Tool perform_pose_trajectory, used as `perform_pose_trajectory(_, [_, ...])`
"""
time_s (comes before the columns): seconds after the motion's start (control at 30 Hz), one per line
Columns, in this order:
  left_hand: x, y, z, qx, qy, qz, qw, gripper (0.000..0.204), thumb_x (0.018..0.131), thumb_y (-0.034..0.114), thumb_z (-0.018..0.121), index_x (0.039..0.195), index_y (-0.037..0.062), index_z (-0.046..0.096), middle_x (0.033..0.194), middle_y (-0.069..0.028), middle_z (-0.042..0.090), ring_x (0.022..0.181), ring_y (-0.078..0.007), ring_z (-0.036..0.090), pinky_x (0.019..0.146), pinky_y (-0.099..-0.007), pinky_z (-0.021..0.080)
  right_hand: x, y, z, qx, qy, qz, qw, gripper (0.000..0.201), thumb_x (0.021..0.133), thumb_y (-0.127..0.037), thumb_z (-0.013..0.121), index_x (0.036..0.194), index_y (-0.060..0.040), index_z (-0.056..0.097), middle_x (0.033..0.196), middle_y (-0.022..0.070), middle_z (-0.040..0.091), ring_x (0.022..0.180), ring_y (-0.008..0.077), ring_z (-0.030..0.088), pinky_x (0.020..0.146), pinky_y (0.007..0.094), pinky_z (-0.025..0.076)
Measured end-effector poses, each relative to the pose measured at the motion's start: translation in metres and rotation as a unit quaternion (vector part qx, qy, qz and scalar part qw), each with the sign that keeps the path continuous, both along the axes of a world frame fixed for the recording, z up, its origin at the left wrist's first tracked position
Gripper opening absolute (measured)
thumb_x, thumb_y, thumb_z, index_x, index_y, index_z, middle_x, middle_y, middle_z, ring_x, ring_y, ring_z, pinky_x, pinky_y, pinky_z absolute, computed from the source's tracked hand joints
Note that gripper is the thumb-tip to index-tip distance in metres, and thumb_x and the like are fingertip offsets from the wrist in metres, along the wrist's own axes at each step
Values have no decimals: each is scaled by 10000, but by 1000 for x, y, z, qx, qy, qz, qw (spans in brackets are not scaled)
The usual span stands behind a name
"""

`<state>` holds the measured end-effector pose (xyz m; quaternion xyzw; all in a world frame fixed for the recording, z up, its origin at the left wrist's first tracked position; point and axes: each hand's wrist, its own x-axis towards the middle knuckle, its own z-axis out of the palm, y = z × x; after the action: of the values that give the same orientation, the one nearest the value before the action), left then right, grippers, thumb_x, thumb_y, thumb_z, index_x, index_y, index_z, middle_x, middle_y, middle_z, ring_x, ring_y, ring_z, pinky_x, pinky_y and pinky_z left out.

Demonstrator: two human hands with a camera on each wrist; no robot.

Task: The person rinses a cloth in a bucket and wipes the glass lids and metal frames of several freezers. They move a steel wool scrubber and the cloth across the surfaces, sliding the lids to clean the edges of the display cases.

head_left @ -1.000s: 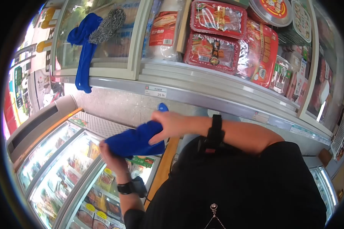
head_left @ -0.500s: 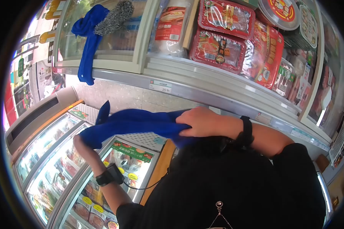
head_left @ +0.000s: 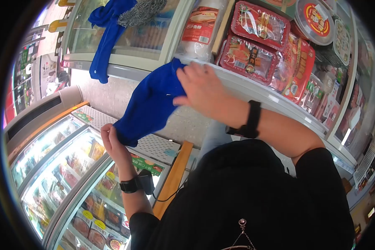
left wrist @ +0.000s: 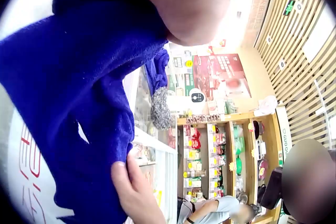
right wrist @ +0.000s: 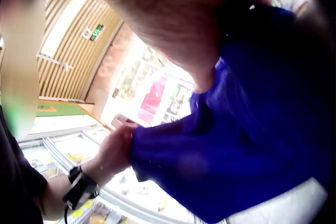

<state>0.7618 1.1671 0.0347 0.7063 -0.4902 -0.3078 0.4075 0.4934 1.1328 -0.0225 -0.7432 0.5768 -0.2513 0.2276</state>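
A blue cloth (head_left: 152, 102) is stretched slantwise between my two hands over the gap between the freezers. My left hand (head_left: 114, 143) grips its lower left end. At the upper right edge, my right hand (head_left: 206, 89) holds the cloth with fingers and thumb spread apart. The left wrist view shows the right hand's fingertips (left wrist: 123, 174) at the cloth's edge. Folds of cloth fill much of the right wrist view, with the left hand (right wrist: 118, 148) gripping the far end. A second blue cloth (head_left: 104, 46) hangs over the upper freezer's edge, beside a grey wire scourer (head_left: 143, 12).
The upper freezer holds red-trayed meat packs (head_left: 248, 56), a bagged food pack (head_left: 202, 29) and a round tub (head_left: 314, 25). A lit glass-topped freezer (head_left: 83, 175) stands at lower left with a perforated panel (head_left: 156, 148). Stocked shelves (left wrist: 210, 150) stand further off.
The blue cloth went from bunched to spread out, and its right end has risen toward the upper freezer with my right hand. My left hand moved outward, then slightly back.
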Motion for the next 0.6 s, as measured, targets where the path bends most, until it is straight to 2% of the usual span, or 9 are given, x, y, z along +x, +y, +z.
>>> perform_pose_trajectory(0.07, [-6,2,-5,20,22,-26,999,112,887,114,407,879,32,483,793,-4,450,732,-76,414,683,-199,341,3,5,-17,-132,76,18,988,541,675,-377,681,1017,5,508,922,82,525,931,227,471,774,351,368])
perform_pose_trajectory(0.13, [-13,3,-10,34,38,-4,999,120,889,123,406,876,31,482,793,-3,451,732,-74,413,680,-196,341,-8,15,-11,-87,66,16,994,497,664,-382,675,983,-32,525,968,67,507,948,242,468,794,353,374])
perform_pose_trajectory(0.33, [-33,1,-10,61,56,-19,996,110,883,121,414,853,40,482,769,2,455,721,-66,402,677,-192,331,-49,46,4,-23,70,3,997,435,632,-370,681,879,-47,527,898,69,495,872,219,467,754,324,363])
perform_pose_trajectory(0.43, [-44,5,-9,123,54,-78,988,76,880,90,422,860,51,485,740,30,431,676,-43,362,618,-179,297,-70,69,9,7,113,-22,993,413,639,-395,677,821,-53,532,820,66,482,813,216,476,715,319,374])
perform_pose_trajectory(0.6, [-83,7,7,195,78,-194,958,56,877,58,417,872,47,472,725,37,409,657,-33,344,584,-171,276,-103,105,20,129,236,-53,962,414,679,-451,640,786,-58,564,743,79,509,758,212,522,644,317,410])
